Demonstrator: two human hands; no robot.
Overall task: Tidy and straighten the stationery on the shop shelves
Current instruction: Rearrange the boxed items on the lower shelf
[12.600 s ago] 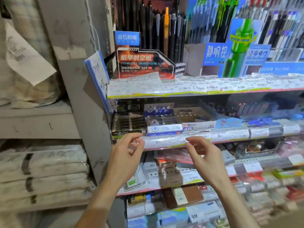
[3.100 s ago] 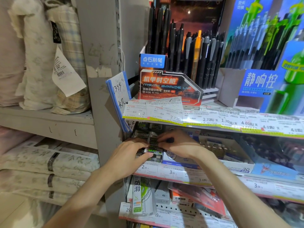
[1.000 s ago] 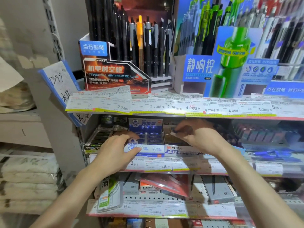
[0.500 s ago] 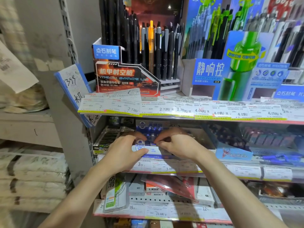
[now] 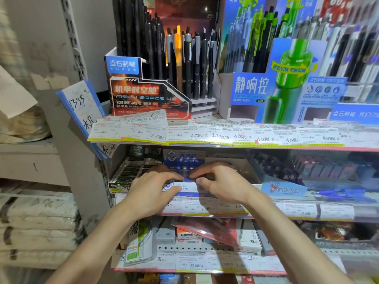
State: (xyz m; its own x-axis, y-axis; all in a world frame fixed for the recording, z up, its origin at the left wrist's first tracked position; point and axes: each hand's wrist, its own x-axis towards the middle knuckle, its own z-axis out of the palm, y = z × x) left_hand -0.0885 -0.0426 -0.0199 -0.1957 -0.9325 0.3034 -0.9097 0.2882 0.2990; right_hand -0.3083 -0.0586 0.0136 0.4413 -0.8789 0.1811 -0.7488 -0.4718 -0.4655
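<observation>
Reached into the second shelf (image 5: pixel 287 219): left hand (image 5: pixel 152 191) and right hand (image 5: pixel 222 184) side by side, fingertips pinched on small items in the blue-and-white box (image 5: pixel 185 160), under the price labels (image 5: pixel 205 136).

A grey metal upright (image 5: pixel 67 128) with a slotted strip runs down the left of the view and serves as the landmark. Clipped to its right side, a blue-edged handwritten sign (image 5: pixel 82 107) tilts outward. Left of the upright, a pale ledge (image 5: pixel 26 154) carries a bundle of plaid fabric (image 5: pixel 22 128) with a white paper tag (image 5: pixel 14 99). Below that ledge, folded leaf-patterned bedding (image 5: pixel 37 228) lies stacked in bands.
</observation>
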